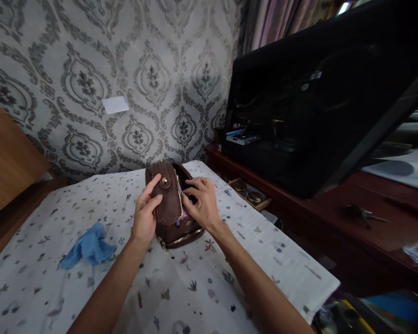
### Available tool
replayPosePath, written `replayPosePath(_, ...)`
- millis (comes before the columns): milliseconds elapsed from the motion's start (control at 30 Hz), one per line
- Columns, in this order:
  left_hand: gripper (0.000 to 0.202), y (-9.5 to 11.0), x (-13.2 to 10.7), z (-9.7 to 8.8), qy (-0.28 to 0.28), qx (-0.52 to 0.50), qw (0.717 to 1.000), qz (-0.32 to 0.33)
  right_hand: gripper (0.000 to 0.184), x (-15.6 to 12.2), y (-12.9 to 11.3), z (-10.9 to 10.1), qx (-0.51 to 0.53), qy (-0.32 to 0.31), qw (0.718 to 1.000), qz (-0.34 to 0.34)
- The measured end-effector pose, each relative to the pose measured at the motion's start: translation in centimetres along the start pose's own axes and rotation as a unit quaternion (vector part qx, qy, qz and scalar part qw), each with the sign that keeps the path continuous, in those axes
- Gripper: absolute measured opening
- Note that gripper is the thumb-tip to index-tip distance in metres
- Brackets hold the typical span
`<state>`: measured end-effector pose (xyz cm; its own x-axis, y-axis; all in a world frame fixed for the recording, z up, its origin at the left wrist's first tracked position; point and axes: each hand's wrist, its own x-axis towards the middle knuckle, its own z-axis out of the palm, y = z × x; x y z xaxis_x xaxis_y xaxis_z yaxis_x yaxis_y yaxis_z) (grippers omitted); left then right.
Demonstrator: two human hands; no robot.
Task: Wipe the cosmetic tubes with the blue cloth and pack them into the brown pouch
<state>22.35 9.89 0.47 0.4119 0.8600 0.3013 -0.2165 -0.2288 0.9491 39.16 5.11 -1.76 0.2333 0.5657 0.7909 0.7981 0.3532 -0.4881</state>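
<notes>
A small brown leather handbag with gold zips lies on the patterned cloth, its front flap and round gold clasp facing up. The top compartment is unzipped along the right side, showing dark space and a bit of purplish lining. My left hand holds the bag's left side, index finger and thumb on the flap; its other fingers are hidden. At the unzipped opening, my right hand has curled fingers and thumb gripping near the zip edge. What the fingertips touch inside is hard to see. A crumpled blue cloth lies left of my left hand.
Patterned wallpaper covers the wall behind the cloth-covered table. To the right, a large black screen stands on a dark red desk with keys. An open drawer holds coiled items. A wooden panel stands left.
</notes>
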Motion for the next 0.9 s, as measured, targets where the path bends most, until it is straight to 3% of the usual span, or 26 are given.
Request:
replayPosePath(200, 0.065, -0.3, -0.1, -0.1, -0.029, 0.108, 0.994, 0.022, 0.031, -0.6, 0.7, 0.7, 0.051, 0.060, 0.992, 0.096)
replayPosePath(367, 0.055, -0.8, -0.2, 0.1, -0.067, 0.284, 0.953, 0.086, 0.048, -0.8, 0.9, 1.1, 0.137, 0.024, 0.982, 0.126)
replayPosePath(500, 0.053, -1.3, -0.2, 0.3, -0.068, 0.338, 0.931, 0.122, 0.046, -0.8, 0.7, 0.9, 0.145, 0.000, 0.983, 0.115)
replayPosePath(700, 0.053, -2.1, -0.1, 0.3, -0.052, 0.378, 0.915, 0.130, 0.049, -1.3, -0.3, 0.7, 0.083, -0.026, 0.989, 0.120)
replayPosePath(900, 0.050, -2.0, -0.4, 0.2, -0.056, 0.362, 0.923, 0.114, 0.055, -2.4, -1.5, 0.9, -0.022, -0.035, 0.994, 0.103)
